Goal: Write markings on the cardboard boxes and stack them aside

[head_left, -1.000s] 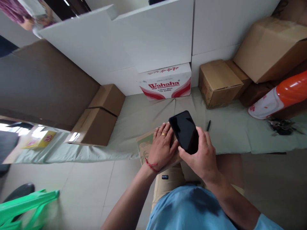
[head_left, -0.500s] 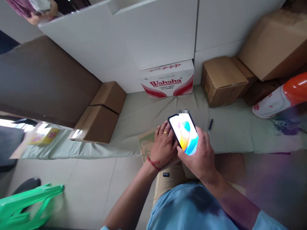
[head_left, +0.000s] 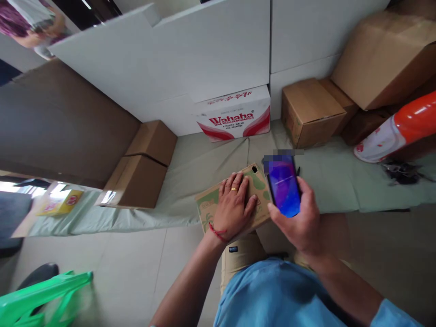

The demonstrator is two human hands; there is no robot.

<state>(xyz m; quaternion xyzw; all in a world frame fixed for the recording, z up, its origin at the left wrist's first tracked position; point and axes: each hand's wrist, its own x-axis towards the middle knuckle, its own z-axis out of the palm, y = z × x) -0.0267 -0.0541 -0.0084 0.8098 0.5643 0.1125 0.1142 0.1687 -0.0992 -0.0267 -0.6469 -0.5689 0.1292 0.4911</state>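
My left hand lies flat, fingers stretched, on top of a brown cardboard box with green print and a small dark hole near its far corner. A ring and a red string bracelet are on that hand. In my right hand is a smartphone, gripped by its lower edges with its lit blue-purple screen facing up. The phone is just right of the box. A dark pen, mostly hidden behind the phone, lies on the cloth-covered table.
At the back stands a white-and-red Wahaha carton against a white panel. Brown cartons sit left, others right, beside an orange-and-white cylinder. A green plastic stool is lower left. Another person is at upper left.
My right hand has moved the phone to the right, off the box, uncovering its right part. The phone's screen changed from bright white and multicoloured to blue-purple. My left hand stays on the box.
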